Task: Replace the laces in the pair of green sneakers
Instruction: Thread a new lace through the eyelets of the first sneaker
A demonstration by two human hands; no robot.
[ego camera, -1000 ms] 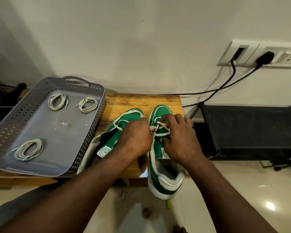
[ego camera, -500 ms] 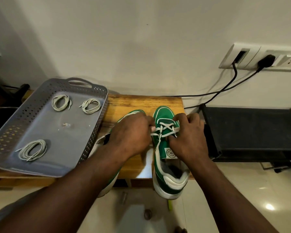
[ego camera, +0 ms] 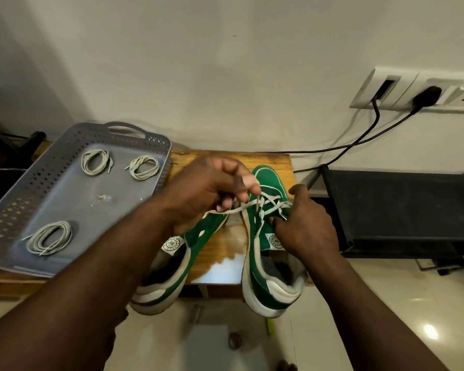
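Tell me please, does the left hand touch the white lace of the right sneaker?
Touching. The head view shows the left hand pinching the white lace in its curled fingers; the lace runs from them to the right sneaker.

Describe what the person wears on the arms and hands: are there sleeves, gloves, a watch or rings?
Nothing worn is in view. The left hand and the right hand are bare, with no gloves, and no ring shows on the visible fingers. The left forearm and the right forearm are bare down to the picture's edge, with no sleeve, watch or bracelet.
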